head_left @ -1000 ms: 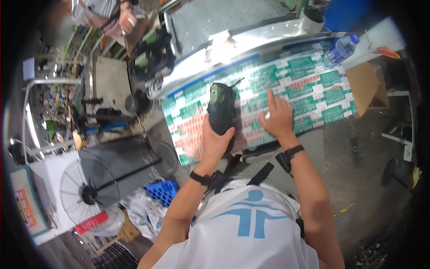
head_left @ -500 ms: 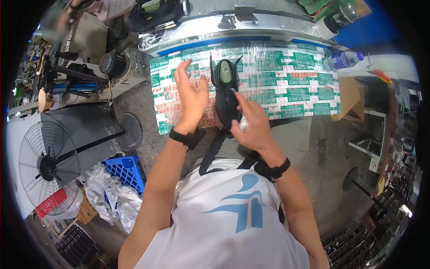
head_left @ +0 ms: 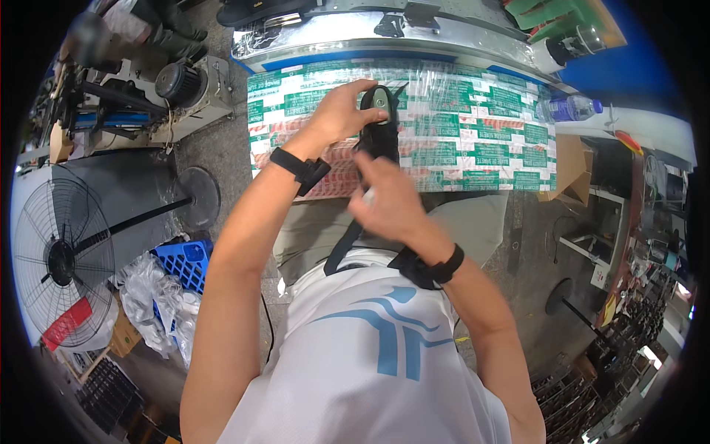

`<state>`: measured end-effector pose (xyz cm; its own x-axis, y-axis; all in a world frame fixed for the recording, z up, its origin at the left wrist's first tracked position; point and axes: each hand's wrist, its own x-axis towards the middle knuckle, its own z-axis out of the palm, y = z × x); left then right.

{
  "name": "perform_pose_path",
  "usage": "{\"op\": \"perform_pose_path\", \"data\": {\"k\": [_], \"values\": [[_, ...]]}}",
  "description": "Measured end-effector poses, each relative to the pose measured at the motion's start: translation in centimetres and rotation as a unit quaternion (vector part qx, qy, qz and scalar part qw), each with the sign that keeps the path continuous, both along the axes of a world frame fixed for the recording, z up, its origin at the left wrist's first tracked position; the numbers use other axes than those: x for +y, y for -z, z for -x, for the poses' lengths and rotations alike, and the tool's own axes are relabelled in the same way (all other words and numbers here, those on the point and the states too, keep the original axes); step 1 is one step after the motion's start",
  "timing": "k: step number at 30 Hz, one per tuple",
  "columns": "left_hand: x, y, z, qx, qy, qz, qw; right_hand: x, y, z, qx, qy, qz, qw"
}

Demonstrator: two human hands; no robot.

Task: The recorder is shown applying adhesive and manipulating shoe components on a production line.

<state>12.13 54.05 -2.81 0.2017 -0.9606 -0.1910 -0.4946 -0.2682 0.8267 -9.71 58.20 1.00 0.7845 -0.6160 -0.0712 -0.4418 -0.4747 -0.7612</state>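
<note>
fan (head_left: 61, 261) at left, likely there to cool us. our left hand (head_left: 342, 112) closed round far end of black shoe (head_left: 380, 140), thumb by green patch (head_left: 381, 101), seemingly to steady it. shoe lengthwise before us, over green-and-white worktop (head_left: 488, 148), probably for both hands' reach. our right hand (head_left: 392, 201) blurred at near end; whether gripping, we cannot tell. bottle (head_left: 575, 109) at worktop's right end, perhaps kept aside.
</note>
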Motion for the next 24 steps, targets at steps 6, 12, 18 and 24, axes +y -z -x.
{"op": "perform_pose_path", "data": {"k": [6, 12, 18, 24], "values": [[-1.4, 2.3, -0.3, 0.030, 0.027, 0.033, 0.999, 0.8, -1.6, 4.1, -0.032, -0.023, -0.068, 0.997], [-3.9, 4.2, 3.0, -0.023, 0.017, 0.053, 0.998, -2.6, 1.0, 4.3, -0.028, 0.043, 0.202, 0.978], [-3.7, 4.8, 1.8, 0.069, 0.044, 0.054, 0.995, -3.4, 1.8, 4.8, 0.023, 0.016, 0.215, 0.976], [-3.7, 4.5, 1.4, 0.062, 0.063, 0.035, 0.995, 1.1, -2.9, 10.9, 0.046, -0.027, 0.152, 0.987]]}}
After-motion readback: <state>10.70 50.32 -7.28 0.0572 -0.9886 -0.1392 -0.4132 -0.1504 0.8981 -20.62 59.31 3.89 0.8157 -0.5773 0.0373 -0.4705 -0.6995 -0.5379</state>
